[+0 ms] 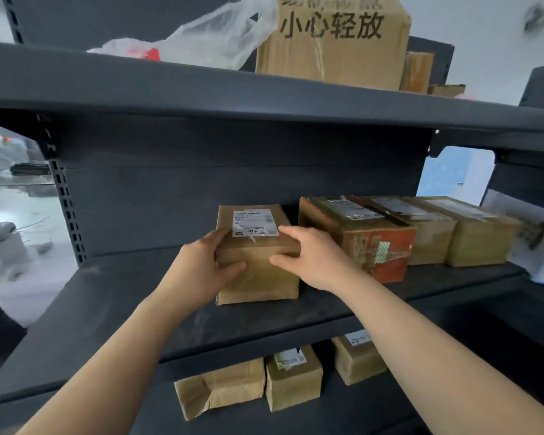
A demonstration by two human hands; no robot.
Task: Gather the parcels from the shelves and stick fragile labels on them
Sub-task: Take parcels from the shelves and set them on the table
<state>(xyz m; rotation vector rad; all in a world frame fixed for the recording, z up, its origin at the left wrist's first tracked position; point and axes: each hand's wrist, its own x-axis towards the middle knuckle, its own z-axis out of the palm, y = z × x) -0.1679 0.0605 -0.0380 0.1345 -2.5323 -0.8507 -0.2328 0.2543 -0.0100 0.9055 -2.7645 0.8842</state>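
Observation:
A small brown cardboard parcel (258, 277) with a white shipping label on top stands on the middle dark shelf (123, 296). My left hand (201, 265) grips its left front corner, thumb on the front face and fingers over the top edge. My right hand (308, 255) grips its right front corner, thumb across the front and fingers along the top and right side. Both hands touch the parcel, which rests on the shelf.
Right of it stand a red-and-brown parcel (358, 240) and two more brown ones (481, 233). The shelf below holds three parcels (292, 378). On the top shelf sit a large printed carton (333, 39) and a plastic bag (208, 36). The left shelf half is bare.

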